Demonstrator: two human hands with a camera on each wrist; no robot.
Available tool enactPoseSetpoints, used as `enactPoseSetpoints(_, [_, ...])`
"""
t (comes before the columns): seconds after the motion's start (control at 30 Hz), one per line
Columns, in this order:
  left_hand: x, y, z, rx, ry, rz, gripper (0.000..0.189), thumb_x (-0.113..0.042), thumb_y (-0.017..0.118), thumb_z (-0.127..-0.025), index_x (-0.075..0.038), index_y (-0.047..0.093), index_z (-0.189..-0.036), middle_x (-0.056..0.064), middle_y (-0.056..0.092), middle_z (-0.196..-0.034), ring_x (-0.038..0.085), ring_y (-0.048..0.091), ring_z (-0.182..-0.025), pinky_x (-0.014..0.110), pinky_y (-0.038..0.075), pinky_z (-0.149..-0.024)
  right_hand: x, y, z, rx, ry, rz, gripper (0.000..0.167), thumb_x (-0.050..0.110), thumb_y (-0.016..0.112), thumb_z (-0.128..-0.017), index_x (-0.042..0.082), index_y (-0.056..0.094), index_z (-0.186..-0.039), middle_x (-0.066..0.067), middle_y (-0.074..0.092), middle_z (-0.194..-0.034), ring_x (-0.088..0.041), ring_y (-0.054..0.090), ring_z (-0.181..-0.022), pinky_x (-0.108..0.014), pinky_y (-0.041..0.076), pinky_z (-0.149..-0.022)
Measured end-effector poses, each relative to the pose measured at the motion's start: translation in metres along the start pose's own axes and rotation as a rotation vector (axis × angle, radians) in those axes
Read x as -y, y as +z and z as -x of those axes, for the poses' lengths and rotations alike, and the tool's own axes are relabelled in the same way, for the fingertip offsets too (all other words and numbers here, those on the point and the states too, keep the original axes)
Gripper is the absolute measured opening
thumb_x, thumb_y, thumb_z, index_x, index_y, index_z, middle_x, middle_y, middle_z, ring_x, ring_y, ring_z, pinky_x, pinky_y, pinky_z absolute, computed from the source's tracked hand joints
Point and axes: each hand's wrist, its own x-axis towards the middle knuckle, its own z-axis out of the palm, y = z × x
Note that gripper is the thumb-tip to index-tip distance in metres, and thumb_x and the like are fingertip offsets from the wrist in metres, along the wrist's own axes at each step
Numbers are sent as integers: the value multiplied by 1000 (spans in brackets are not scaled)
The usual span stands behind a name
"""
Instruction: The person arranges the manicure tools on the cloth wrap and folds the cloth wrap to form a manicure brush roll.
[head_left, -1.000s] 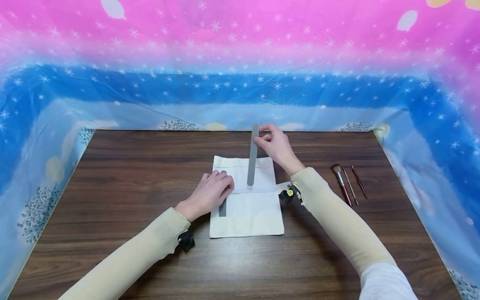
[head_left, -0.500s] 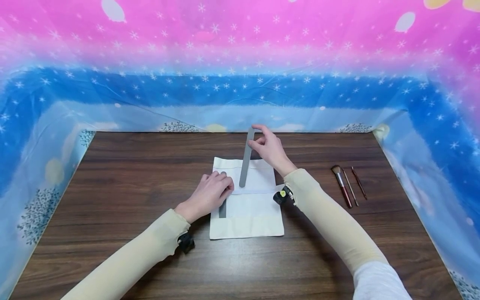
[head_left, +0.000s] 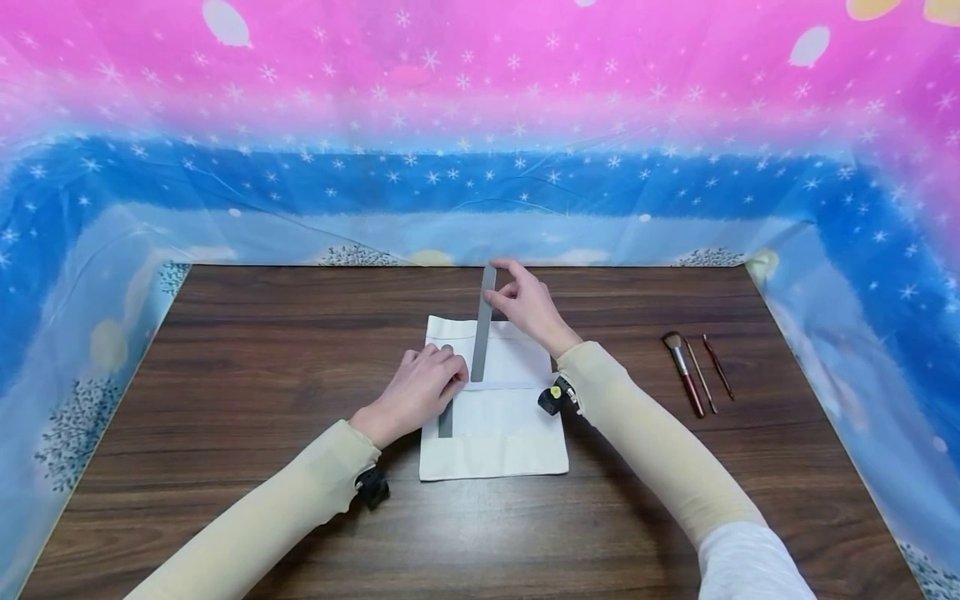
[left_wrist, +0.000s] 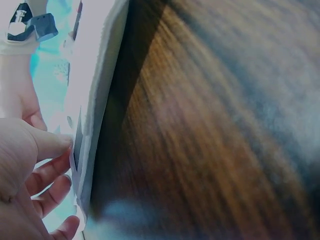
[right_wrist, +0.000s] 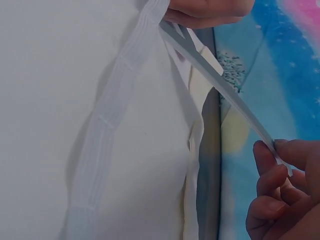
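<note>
A hand could pass over the left of the table (head_left: pixel 300 350); the left hand (head_left: pixel 422 379) and gray strip (head_left: pixel 482 333) block the white cloth (head_left: pixel 510 433) leftward — the right sleeve (head_left: pixel 645 433) stands between cloth and brush (head_left: pixel 683 375).

Cream sleeves (head_left: pixel 667 442) end at black wrist cameras (head_left: pixel 372 487).

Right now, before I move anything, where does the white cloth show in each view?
Head: the white cloth lies just below the picture's centre.
Left wrist: the white cloth is seen nearly edge-on, running from the top edge down the left side.
Right wrist: the white cloth fills the left half and a little beyond.
Shared landmark: the left hand, lower left in left wrist, top edge in right wrist.
</note>
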Motion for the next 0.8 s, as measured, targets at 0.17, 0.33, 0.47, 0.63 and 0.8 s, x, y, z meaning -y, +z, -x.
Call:
enactPoseSetpoints(0.17, [1, 1, 0, 7, 1, -6, 11, -15, 66, -103, -18, 66, -93, -4, 58, -88, 21, 50, -85, 44, 38, -78, -2, 3, 1, 34, 6, -3, 56, 23, 66, -104, 20, 45, -156, -7, 76, -94, -31, 71, -92, -39, 49, -76])
enactPoseSetpoints(0.33, [1, 1, 0, 8, 4, -5, 12, -15, 66, -104, -19, 65, -93, -4, 57, -87, 21, 50, -85, 44, 38, -78, -3, 6, 2, 56, 6, 3, 56, 22, 66, -103, 18, 45, -155, -8, 76, -93, -29, 70, -88, -36, 46, -72])
enactPoseSetpoints(0.47, [1, 2, 0, -6, 9, -8, 11, -15, 67, -103, -20, 65, -93, -5, 58, -87, 21, 50, -84, 44, 38, -77, -4, 9, 3, 77, 17, 21, 56, 21, 67, -103, 17, 46, -155, -9, 76, -94, -27, 71, -87, -36, 48, -73])
enactPoseSetpoints(0.63, [2, 4, 0, -10, 10, -12, 11, -15, 68, -102, -20, 66, -93, -4, 59, -87, 21, 50, -85, 43, 38, -77, -8, 13, 5, 100, 31, 59, 55, 22, 67, -103, 17, 46, -154, -9, 76, -95, -24, 70, -86, -36, 51, -75])
enactPoseSetpoints(0.8, [2, 4, 0, -10, 9, -6, 11, -15, 68, -102, -19, 66, -93, -4, 58, -87, 21, 49, -84, 43, 37, -76, -8, 16, 8, 123, 23, 72, 54, 21, 68, -103, 16, 47, -153, -8, 75, -93, -23, 69, -83, -36, 52, -73])
